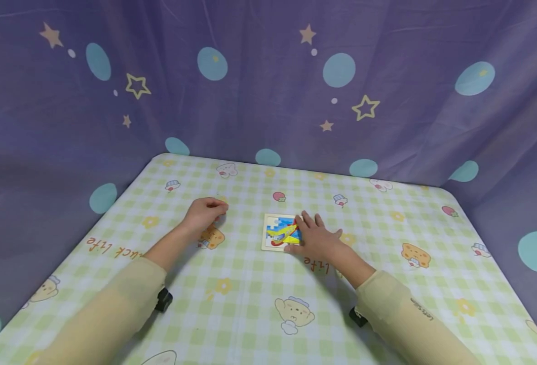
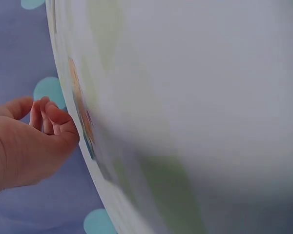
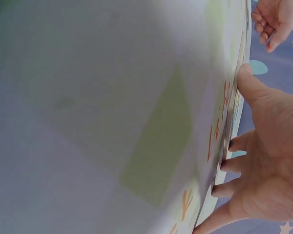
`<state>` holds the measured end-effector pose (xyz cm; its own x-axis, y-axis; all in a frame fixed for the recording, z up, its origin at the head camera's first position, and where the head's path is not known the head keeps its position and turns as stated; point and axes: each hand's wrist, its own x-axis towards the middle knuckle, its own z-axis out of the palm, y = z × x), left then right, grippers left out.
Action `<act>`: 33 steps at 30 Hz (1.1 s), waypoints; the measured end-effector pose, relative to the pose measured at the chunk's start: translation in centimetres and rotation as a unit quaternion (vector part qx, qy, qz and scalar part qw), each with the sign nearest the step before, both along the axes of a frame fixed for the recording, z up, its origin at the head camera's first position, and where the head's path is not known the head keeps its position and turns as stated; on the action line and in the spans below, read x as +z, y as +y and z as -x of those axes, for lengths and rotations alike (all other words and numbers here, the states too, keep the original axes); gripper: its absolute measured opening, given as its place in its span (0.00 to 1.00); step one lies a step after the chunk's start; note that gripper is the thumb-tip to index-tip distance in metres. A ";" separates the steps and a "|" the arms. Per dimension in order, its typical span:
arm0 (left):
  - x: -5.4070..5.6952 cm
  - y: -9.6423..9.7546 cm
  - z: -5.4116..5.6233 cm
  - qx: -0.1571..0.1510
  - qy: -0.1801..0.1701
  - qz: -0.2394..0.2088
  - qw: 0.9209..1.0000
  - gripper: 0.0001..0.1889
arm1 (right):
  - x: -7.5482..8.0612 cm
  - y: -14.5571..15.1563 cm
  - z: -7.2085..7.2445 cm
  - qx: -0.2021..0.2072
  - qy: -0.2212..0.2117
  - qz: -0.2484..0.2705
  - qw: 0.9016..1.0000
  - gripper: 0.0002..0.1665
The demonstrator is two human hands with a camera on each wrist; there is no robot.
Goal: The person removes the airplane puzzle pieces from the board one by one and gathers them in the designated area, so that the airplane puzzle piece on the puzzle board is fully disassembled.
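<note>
At the left of the head view we see the checked tablecloth's left edge slanting up the frame, with room between it and the left hand, which hovers or rests left of centre; we cannot tell which. Its fingers are curled in and narrow, tips near the thumb; whether they pinch some small thing we cannot tell.

Rightward, a stretch of flat cloth separates that hand from the puzzle, which lies flat just right of centre: a pale frame around a yellow plane on blue. A jigsaw-edged pale patch at its upper left looks to us like a gap.

The right hand comes next, fingers spread wide, the thumb and forefinger overlapping the puzzle's right part; it grips nothing that we can see. We judge the step in hand to be steadying the puzzle, and the next move to call for a light press that keeps the frame from sliding.

We find broad cloth further right and below, while beyond the far edge, across the upper frame, hangs the purple curtain.
</note>
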<state>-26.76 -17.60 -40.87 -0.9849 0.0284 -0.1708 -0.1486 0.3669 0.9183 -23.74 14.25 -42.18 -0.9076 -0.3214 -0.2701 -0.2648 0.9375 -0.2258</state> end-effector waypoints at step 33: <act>-0.1 9.1 0.0 -0.048 -0.001 -0.016 0.999 0.10 | 0.1 -0.2 0.0 -0.007 0.000 -0.003 1.000 0.60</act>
<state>-26.74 -8.51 -41.00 -0.9769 0.1282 -0.1708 -0.1167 0.3496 0.9296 -23.72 14.10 -42.07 -0.9125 -0.3066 -0.2709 -0.2512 0.9424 -0.2207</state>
